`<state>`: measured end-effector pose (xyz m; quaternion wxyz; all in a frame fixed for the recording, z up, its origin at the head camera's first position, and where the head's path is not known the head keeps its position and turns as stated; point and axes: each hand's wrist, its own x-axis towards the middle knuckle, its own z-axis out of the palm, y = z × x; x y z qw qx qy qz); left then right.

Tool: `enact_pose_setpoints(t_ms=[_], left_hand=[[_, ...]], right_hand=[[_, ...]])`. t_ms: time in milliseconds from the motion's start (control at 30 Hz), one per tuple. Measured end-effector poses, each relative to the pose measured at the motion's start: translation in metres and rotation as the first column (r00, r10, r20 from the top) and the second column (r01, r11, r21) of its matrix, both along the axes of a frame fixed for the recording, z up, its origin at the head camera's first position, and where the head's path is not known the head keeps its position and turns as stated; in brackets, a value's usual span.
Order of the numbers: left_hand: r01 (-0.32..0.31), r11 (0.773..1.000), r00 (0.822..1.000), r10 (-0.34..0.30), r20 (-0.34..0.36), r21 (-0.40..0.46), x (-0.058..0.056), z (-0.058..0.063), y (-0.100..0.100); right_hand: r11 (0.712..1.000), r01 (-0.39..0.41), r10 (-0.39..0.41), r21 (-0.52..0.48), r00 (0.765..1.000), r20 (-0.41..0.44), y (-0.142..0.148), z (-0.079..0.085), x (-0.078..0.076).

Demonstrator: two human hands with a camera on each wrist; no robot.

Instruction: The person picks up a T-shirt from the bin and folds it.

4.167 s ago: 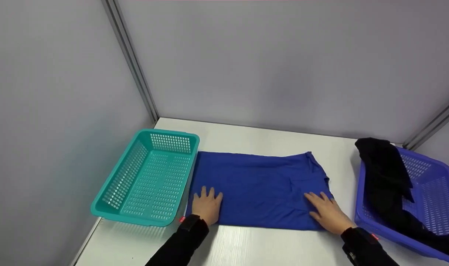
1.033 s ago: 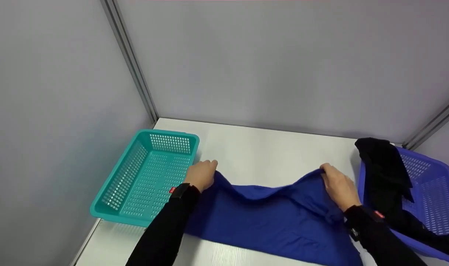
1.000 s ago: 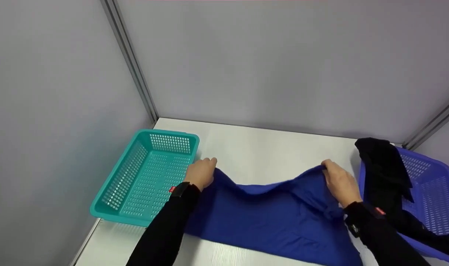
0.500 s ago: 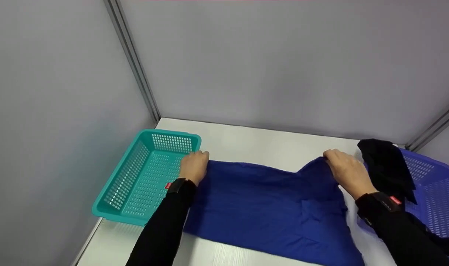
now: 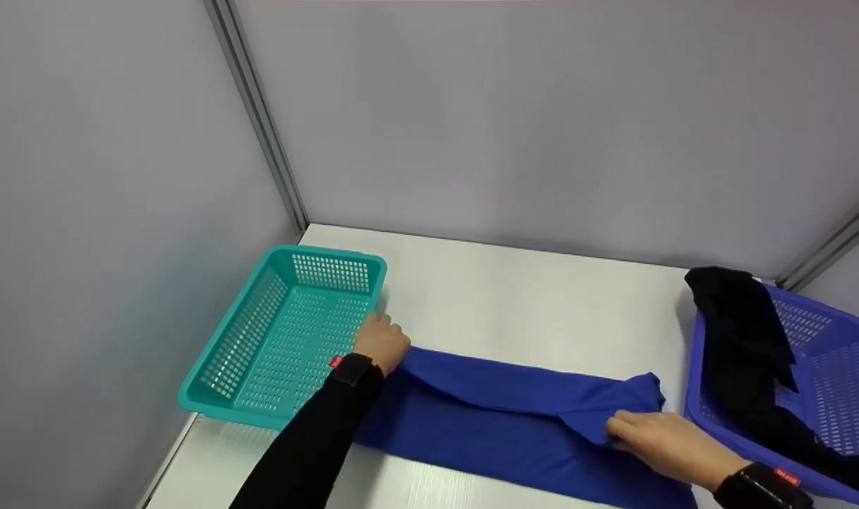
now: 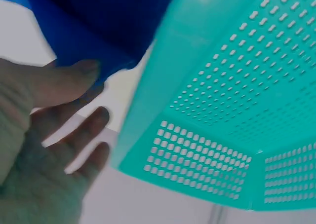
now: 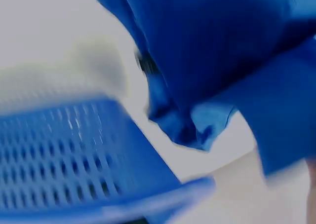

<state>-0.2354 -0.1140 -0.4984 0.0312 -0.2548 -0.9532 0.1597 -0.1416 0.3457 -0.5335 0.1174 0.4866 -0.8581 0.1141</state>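
Observation:
A blue garment lies folded on the table, its far edge turned back toward the front in a loose flap. At its far left corner my left hand pinches the fabric, right beside the teal basket. The left wrist view shows the thumb pressing on the cloth while the other fingers spread loosely. My right hand pinches the flap's edge near the garment's right end, pulled toward the front. Cloth fills much of the right wrist view, where that hand is almost out of frame.
The teal basket stands at the left with a bare perforated bottom. At the right is a blue-purple basket with a black garment draped over its near-left rim. Grey panels wall in the white table.
Both hands first lay flat on the spread garment, then lifted its far edge. Since half a second ago the right hand has drawn its side toward the front; the left has shifted slightly nearer.

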Motion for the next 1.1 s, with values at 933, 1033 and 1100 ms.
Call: enact_pose_setpoints(t_ms=[933, 1033, 1100], left_hand=[[0.192, 0.976, 0.784, -0.213, 0.584, 0.098, 0.070, -0.046, 0.070], [0.296, 0.949, 0.762, -0.305, 0.572, 0.112, 0.072, -0.051, 0.079], [0.353, 0.929, 0.754, -0.355, 0.552, 0.115, 0.074, -0.054, 0.085]], right_hand=[[0.758, 0.546, -0.652, 0.357, 0.600, 0.464, -0.085, -0.063, -0.062], [0.849, 0.428, -0.528, 0.309, 0.671, 0.520, -0.097, -0.065, -0.074], [0.885, 0.351, -0.465, 0.308, 0.722, 0.512, -0.104, -0.064, -0.081]])
